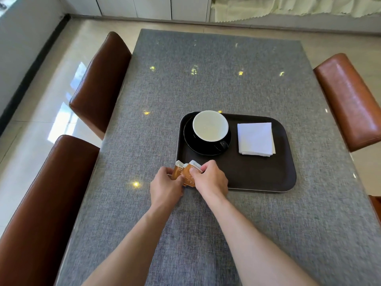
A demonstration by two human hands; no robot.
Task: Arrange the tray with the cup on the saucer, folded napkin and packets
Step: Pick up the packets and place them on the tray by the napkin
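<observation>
both the left hand (pixel 165 183) and the right hand (pixel 208 178) pinch the brown packets (pixel 186 172) over the tray's (pixel 257 178) near-left corner, and these look light, thin and floppy, probably slippery, so best held by their edges.

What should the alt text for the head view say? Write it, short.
Two hands, left and right, hold orange packets at the near left corner of a dark tray on a grey table. On the tray, a cup sits on a black saucer, with a folded white napkin to its right.
</observation>
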